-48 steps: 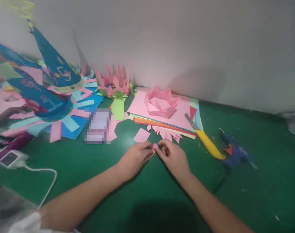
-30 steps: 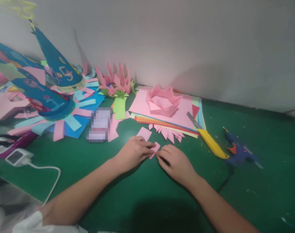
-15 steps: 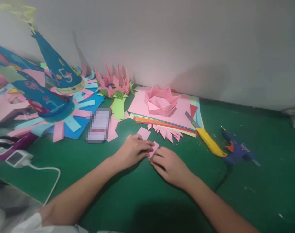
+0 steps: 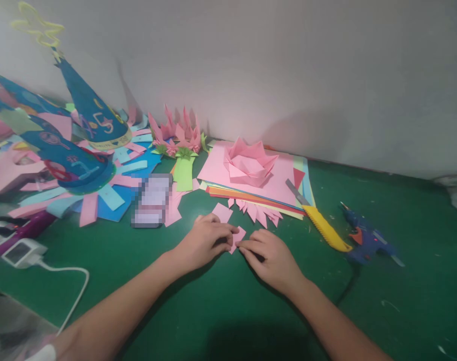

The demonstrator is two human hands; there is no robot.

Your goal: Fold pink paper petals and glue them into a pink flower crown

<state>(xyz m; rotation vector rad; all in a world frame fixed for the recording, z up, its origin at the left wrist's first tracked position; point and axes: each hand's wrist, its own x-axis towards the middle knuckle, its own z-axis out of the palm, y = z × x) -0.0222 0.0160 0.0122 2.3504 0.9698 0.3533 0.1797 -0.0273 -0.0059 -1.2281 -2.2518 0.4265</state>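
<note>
A small piece of pink paper (image 4: 237, 242) is held low over the green table between my two hands. My left hand (image 4: 204, 244) grips it from the left, thumb and fingers closed on it. From the other side, my right hand (image 4: 272, 256) has its thumb and forefinger pinched together at the paper's right edge. Just beyond my left fingers lies another pink paper piece (image 4: 223, 213), partly covered by that hand. Several pointed pink paper cutouts (image 4: 257, 211) lie a little farther back.
A folded pink paper flower (image 4: 250, 163) sits on stacked coloured sheets (image 4: 209, 165). To the right lie a yellow box cutter (image 4: 324, 225) and a blue glue gun (image 4: 367, 235). A phone (image 4: 152, 200), decorated blue paper cones (image 4: 91, 108) and a white cable (image 4: 86, 281) are at left.
My right fingertips have shifted slightly rightward along the paper, exposing its lower corner. My left hand keeps its grip. The whole view has tilted a little.
</note>
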